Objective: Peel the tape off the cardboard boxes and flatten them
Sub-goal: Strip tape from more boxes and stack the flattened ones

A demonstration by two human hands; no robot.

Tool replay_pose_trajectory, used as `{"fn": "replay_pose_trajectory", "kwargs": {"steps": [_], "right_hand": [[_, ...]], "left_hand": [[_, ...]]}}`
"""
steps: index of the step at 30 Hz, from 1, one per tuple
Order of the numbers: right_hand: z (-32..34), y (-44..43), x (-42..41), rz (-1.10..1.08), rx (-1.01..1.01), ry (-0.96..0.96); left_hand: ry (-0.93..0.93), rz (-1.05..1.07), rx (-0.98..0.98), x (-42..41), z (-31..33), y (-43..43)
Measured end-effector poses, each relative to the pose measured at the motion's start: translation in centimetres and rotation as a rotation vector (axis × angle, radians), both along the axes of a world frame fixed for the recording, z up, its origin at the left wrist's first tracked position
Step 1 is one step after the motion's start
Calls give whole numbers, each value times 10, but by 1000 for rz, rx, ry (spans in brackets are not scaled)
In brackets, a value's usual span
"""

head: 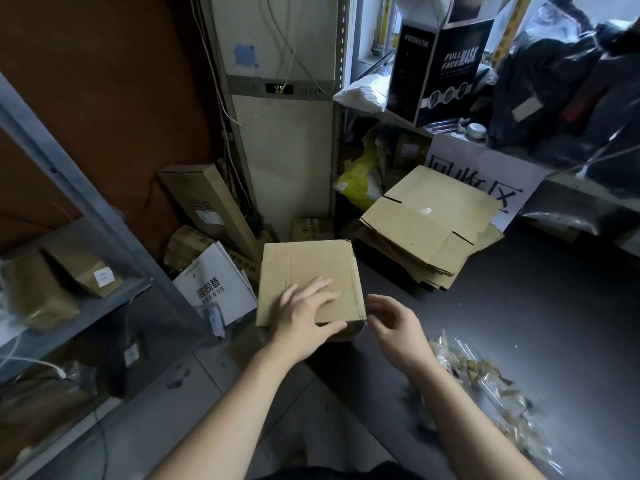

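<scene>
Both bare forearms reach forward from the bottom edge. The left hand [304, 317] lies flat on the cardboard box [308, 268], fingers spread and straight across its top face and the thumb stretched along the near edge. It presses rather than grips. The right hand [394, 327] hangs just beside the box's near right corner, fingers loosely curled around nothing, not quite touching.

The box stands on the floor [519, 306] directly ahead of the person, still in its box shape, with its slightly longer side running away from them. It is plain brown corrugated board, matte, with a crease or seam up the left part of the top and a frayed near right corner. Whether any tape remains there I cannot tell. That corner lies closest to the right hand, so the right hand looks best placed to pick at it while the left steadies the box.

Beyond, to the right, sits a stack of flattened cardboard [426, 230]. Near the right forearm lies a heap of peeled tape [485, 375], glossy and crumpled. A white paper bag [214, 285] leans left of the box.
</scene>
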State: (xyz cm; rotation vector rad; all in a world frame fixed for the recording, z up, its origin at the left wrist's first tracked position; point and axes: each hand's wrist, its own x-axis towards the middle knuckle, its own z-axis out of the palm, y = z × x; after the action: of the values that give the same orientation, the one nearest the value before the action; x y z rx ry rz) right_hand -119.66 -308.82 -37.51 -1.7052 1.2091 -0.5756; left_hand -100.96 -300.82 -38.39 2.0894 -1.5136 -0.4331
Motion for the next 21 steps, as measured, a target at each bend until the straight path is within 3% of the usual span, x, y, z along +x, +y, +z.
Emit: {"fn": "replay_pose_trajectory", "kwargs": {"steps": [21], "right_hand": [[-10, 3, -2, -61, 91, -5]], "left_hand": [[17, 21, -8, 0, -3, -3]]}}
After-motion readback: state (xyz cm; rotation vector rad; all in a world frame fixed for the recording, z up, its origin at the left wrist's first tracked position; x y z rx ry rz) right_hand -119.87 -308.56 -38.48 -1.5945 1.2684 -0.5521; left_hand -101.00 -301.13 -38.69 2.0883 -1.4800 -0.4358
